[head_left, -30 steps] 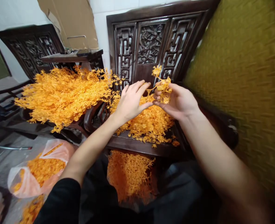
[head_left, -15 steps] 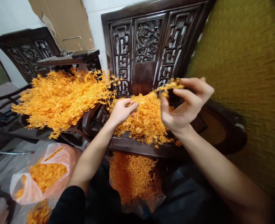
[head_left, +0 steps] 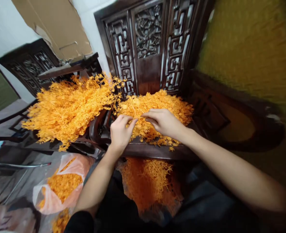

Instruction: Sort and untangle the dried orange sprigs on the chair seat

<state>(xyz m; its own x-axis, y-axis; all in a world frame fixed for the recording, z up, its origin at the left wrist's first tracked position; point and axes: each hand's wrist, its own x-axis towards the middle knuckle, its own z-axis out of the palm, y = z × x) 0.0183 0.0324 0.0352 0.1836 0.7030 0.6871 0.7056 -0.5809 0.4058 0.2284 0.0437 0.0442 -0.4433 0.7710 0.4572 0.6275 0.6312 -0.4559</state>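
Orange sprig (head_left: 139, 117), slender, partly hidden, pinched by fingers of left hand (head_left: 120, 132) and right hand (head_left: 165, 123) beside frilly heap (head_left: 157, 102).

Two hands, a left hand (head_left: 121, 132) and a right hand (head_left: 165, 122), have one thin orange sprig (head_left: 139, 117) between their fingertips. The orange pieces lie in five masses: one seat heap (head_left: 162, 100) just beyond both hands, one side heap (head_left: 67, 106) left of the left hand, one lower heap (head_left: 154, 181) below both, one bagged heap (head_left: 65, 184) in one plastic bag (head_left: 52, 204) down and left of the left hand, and one partial pile (head_left: 60, 221) nearer the wearer. Two carved chair backs (head_left: 149, 71) and one cardboard sheet (head_left: 58, 26) stand beyond the hands.
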